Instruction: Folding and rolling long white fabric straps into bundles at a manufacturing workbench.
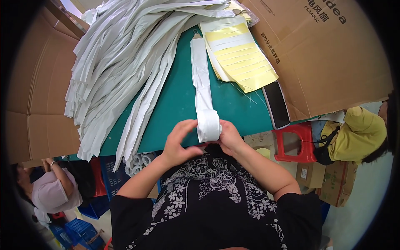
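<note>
A long white strip [201, 68] lies on the green table in front of me, with a small metal clip [196, 33] at its far end. Its near end is wound into a white roll [208, 125] at the table's front edge. My right hand [229, 136] grips the roll from its right side, the fingertips partly hidden behind it. On the other side, my left hand [179, 143] is open, thumb and fingers apart. Its fingertips come close to the roll's left edge; whether they touch it I cannot tell.
A large heap of white strips [121, 54] covers the table's left. Yellow-and-white label sheets [239, 54] and a phone [276, 105] lie to the right. Cardboard walls [329, 62] flank the table. People sit at both sides, one near a red stool [295, 143].
</note>
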{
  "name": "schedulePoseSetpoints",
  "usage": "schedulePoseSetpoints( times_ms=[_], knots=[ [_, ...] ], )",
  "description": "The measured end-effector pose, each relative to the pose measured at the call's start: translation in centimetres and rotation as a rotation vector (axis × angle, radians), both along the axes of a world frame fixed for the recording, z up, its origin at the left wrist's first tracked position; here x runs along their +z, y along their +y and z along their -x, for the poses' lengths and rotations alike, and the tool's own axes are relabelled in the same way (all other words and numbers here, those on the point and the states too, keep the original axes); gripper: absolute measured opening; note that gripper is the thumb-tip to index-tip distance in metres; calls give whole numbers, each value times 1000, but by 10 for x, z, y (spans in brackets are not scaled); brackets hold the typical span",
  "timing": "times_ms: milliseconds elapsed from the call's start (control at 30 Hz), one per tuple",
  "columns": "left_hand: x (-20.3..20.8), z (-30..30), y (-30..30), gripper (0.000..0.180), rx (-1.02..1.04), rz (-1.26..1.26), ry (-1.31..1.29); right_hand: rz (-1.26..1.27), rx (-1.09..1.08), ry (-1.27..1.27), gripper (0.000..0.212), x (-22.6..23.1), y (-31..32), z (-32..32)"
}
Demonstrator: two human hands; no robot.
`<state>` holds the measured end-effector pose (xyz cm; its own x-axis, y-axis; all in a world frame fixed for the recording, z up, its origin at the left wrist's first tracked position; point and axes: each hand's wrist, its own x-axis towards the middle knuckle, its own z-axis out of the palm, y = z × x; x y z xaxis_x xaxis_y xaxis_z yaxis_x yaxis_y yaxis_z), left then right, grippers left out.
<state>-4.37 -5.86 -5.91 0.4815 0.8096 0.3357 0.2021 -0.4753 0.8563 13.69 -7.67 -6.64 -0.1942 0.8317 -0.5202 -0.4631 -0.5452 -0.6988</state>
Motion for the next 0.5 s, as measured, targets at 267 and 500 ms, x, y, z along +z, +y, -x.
schedulePoseSetpoints(
  times_ms=[267,500],
  knots=[
    [-8,-6,3,18,-176,-425,117,-64,3,341,36,-9,-3,-1],
    [11,-2,2,16,-207,207,-55,-264,104,211,61,-19,6,-12]
  ],
)
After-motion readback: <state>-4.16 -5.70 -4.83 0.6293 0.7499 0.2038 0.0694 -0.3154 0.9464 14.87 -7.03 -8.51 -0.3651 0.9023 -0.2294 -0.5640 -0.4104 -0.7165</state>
